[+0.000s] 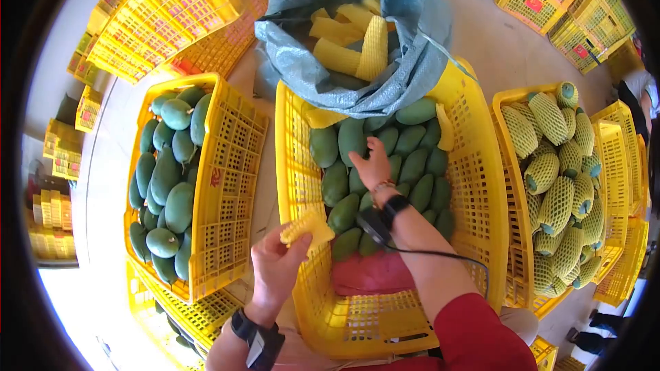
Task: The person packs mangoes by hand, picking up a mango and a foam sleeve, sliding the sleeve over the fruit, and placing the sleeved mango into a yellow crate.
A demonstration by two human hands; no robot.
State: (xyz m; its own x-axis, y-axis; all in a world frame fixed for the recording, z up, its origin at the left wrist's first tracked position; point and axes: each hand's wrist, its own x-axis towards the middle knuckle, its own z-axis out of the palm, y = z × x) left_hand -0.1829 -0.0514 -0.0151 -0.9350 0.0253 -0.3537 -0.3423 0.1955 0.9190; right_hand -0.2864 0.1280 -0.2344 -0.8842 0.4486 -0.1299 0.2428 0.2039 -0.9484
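Note:
My left hand [275, 264] holds a yellow foam net sleeve [307, 229] over the near left rim of the middle yellow crate [292, 165]. My right hand [372, 163] reaches into that crate, fingers spread, and rests on top of the green mangoes [412, 158] piled there. I cannot see whether it grips one. A black band with a cable is on my right wrist, and another black band on my left.
A left crate [227, 185] holds bare green mangoes. A right crate [505, 185] holds mangoes wrapped in foam nets [557, 199]. A grey bag [385, 62] of yellow foam sleeves rests on the far end of the middle crate. Stacked yellow crates stand behind; a person stands at the right edge.

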